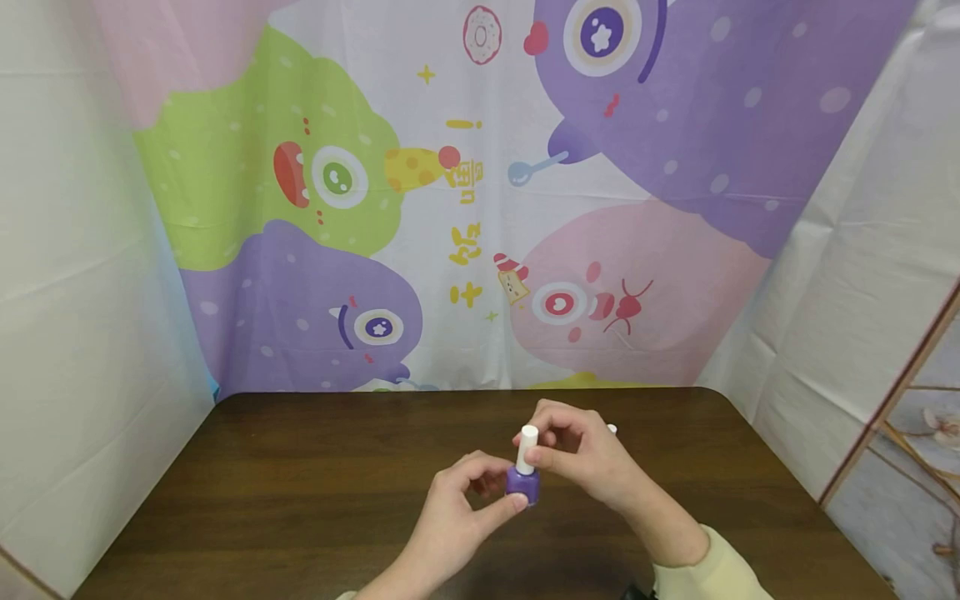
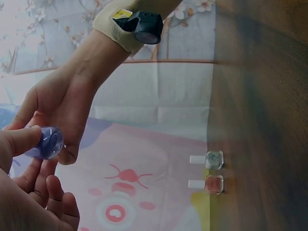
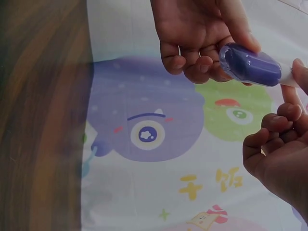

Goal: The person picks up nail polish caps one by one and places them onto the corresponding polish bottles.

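Note:
A nail polish bottle (image 1: pixel 522 487) filled with purple polish is held up over the table, its white cap (image 1: pixel 528 448) pointing upward. My left hand (image 1: pixel 459 510) pinches the glass body between thumb and fingers. From the other side, my right hand (image 1: pixel 592 458) grips the white cap with thumb and fingertips. In the right wrist view the purple bottle (image 3: pixel 254 66) lies lengthwise between both hands, cap still on its neck. The left wrist view shows the bottle's round base (image 2: pixel 52 142) beside the left thumb.
Two more nail polish bottles stand on the dark wooden table (image 1: pixel 300 467), one greyish (image 2: pixel 214 160) and one coral red (image 2: pixel 214 184), both white-capped. A white cap (image 1: pixel 612 429) peeks out behind my right hand. A cartoon-printed cloth (image 1: pixel 450 350) hangs along the table's far edge.

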### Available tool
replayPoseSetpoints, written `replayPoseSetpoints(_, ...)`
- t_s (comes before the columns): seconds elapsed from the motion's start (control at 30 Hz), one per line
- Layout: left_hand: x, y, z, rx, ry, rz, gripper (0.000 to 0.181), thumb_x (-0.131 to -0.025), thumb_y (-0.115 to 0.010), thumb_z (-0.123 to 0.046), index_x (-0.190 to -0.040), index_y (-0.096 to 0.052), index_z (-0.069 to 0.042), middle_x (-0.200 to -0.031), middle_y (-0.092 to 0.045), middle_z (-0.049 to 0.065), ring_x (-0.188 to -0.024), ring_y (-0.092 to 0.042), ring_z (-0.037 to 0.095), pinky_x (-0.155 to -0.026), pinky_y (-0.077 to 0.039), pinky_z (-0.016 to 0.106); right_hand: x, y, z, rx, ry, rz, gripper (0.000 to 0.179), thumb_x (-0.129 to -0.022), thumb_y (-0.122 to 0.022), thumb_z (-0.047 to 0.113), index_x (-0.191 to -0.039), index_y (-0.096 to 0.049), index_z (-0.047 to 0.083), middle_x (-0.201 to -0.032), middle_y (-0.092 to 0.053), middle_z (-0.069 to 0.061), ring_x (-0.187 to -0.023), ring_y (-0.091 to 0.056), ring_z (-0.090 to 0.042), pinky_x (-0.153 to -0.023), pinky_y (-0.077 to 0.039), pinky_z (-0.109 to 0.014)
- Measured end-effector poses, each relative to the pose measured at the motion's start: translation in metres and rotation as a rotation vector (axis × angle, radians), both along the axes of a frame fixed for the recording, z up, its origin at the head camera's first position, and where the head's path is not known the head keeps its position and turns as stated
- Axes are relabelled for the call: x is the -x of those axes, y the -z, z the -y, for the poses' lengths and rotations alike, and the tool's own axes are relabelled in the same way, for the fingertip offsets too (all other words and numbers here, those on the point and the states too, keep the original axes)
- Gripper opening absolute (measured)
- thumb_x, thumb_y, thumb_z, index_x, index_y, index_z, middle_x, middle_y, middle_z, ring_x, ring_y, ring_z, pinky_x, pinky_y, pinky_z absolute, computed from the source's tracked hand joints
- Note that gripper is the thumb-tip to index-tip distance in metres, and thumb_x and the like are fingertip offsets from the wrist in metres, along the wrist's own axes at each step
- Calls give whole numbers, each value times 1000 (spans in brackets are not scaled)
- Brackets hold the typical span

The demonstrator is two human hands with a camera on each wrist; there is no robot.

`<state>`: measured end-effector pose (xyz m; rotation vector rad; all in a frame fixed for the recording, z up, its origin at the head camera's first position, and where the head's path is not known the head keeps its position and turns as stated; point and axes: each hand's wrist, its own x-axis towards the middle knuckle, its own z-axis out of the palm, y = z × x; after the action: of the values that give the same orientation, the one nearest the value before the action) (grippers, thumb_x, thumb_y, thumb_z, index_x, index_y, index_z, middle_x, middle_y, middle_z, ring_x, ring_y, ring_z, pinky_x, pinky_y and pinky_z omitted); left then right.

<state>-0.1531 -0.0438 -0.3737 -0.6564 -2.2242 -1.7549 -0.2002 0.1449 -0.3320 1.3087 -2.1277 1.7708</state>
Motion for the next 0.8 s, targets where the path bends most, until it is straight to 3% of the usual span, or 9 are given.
replayPoseSetpoints(0.3,1,0,0,0,-37,-43,19,-75,-80,-23,-89,-68,-19,-80,-61,-5,-73,-51,12,-69,-46,26,-3,-3,3,1,40,1,18,-83,-67,0,-78,-52,9,-75,-43,-5,-72,-45,-8,-53,-38,-27)
replayPoseSetpoints(0.53,1,-1,-1,15,-58,-12,19,-73,-81,-22,-86,-67,-22,-79,-60,-8,-72,-49,11,-68,-44,25,-3,-3,5,-6,87,-20,28,-79,-71,-1,-74,-44,3,-73,-38,-10,-68,-44,-16,-53,-37,-27)
replayPoseSetpoints(0.67,1,-2,0,20,-47,-3,19,-73,-81,-22,-87,-68,-23,-79,-60,-8,-73,-49,12,-69,-44,27,-3,-3,5,-17,103,-10,28,-78,-73,0,-74,-46,5,-72,-35,-13,-68,-41,-16,-55,-36,-28)
replayPoseSetpoints(0.8,1,-1,1,25,-38,-20,19,-74,-80,-24,-90,-69,-20,-79,-60,-6,-74,-50,13,-70,-45,28,-3,-2,4,-40,78,15,18,-79,-73,4,-83,-57,7,-75,-40,-7,-73,-43,-11,-60,-40,-26)
